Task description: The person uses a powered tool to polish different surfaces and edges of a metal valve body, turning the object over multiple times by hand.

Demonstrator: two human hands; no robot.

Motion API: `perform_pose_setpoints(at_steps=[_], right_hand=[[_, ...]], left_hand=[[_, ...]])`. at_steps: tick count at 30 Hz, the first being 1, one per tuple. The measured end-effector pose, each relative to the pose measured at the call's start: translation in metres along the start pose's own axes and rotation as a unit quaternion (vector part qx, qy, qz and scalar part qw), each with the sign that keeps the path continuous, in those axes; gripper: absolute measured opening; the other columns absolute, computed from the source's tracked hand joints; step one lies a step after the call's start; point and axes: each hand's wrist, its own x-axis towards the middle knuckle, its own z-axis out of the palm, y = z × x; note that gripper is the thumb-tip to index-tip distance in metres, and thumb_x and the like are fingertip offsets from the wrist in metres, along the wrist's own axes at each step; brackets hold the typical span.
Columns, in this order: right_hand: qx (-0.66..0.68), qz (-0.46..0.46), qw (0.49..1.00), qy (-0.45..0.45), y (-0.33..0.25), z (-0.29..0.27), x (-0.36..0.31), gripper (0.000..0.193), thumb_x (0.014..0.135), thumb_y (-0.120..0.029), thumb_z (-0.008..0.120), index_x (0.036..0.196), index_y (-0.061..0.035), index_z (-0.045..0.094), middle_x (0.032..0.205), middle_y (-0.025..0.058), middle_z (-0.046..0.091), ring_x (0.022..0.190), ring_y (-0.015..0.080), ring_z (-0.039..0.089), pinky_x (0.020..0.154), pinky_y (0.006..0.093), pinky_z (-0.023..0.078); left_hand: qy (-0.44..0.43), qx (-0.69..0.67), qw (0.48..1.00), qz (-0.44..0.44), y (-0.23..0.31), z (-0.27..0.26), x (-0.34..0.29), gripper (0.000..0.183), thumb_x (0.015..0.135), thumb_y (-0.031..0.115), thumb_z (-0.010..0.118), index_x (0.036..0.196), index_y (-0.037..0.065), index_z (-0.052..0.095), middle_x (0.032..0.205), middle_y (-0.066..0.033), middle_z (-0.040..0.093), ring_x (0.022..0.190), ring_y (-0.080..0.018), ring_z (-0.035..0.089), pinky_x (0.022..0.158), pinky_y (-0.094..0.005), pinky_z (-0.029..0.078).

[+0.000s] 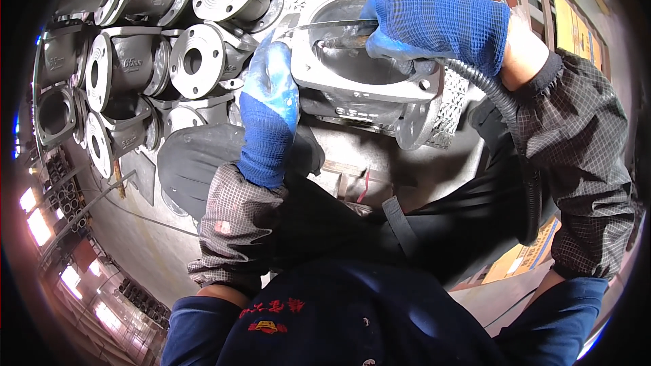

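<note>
A grey cast-metal valve body (369, 89) lies in front of me, its wide round opening facing up. My right hand (434, 27), in a blue knitted glove, closes around a grinding tool with a ribbed flexible shaft (485, 88). The tool's thin spindle (344, 42) reaches into the opening; its tip is hard to make out. A thin dark strip (332, 25) runs above the spindle to the right glove. My left hand (271, 81), in a blue glove with a pale coated palm, grips the left edge of the casting, its fingers partly hidden.
Several similar flanged castings (193, 61) are stacked at the left. Under the valve body is a patterned metal mesh surface (451, 105). My bent legs (325, 224) are close below it. Yellow cardboard (569, 20) stands at the far right, and the flexible shaft trails down along my right arm.
</note>
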Motion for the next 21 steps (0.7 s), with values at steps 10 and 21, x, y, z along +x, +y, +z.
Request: perform_pose_setpoints(at_steps=[10, 21], right_hand=[[-0.014, -0.028, 0.999, 0.022, -0.002, 0.000, 0.008, 0.021, 0.077, -0.020, 0.058, 0.071, -0.0009, 0.065, 0.063, 0.0173, 0.060, 0.054, 0.0297, 0.057, 0.052, 0.0403, 0.044], [-0.245, -0.189, 0.944, 0.116, 0.022, -0.025, -0.014, 0.024, 0.076, -0.023, 0.058, 0.077, -0.0016, 0.069, 0.067, 0.0183, 0.063, 0.057, 0.0326, 0.059, 0.056, 0.0418, 0.046]], left_hand=[[0.012, -0.007, 1.000, -0.021, -0.006, -0.008, -0.003, 0.033, 0.096, 0.023, 0.042, 0.108, -0.002, 0.059, 0.099, -0.0159, 0.064, 0.086, -0.0254, 0.063, 0.077, -0.0322, 0.048], [-0.016, -0.111, 0.989, -0.098, 0.019, 0.002, 0.001, 0.035, 0.096, 0.027, 0.047, 0.111, -0.002, 0.059, 0.075, -0.0069, 0.059, 0.058, -0.0098, 0.052, 0.051, -0.0232, 0.041]])
